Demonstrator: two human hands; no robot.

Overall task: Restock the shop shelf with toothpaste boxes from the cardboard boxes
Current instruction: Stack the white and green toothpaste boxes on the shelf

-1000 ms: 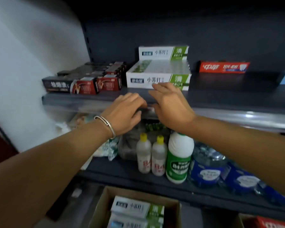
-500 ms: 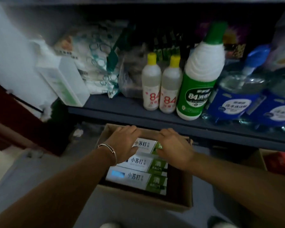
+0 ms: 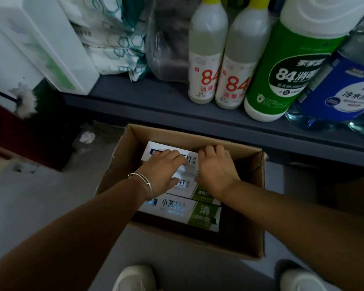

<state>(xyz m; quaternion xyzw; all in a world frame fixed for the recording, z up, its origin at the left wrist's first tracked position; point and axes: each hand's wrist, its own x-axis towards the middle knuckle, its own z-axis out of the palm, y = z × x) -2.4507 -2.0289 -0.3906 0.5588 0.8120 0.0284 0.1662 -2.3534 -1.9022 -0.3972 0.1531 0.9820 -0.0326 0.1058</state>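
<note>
Both hands [image 3: 164, 171] [image 3: 215, 171] now grip toothpaste boxes [image 3: 177, 185].

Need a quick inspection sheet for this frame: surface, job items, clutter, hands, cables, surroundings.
Surface: grey floor; dark shelf above it.
Job's things: open cardboard box on the floor; three white-and-green toothpaste boxes show, side by side.
Clutter: crumpled white scrap on the floor.
Grippers: left hand and right hand grip the two farther toothpaste boxes; bracelet on left wrist.
Cables: nothing seen.
Surroundings: two 84 bottles, green bottle, blue-labelled bottle, white carton, wipes packs; shoes at bottom edge.
</note>
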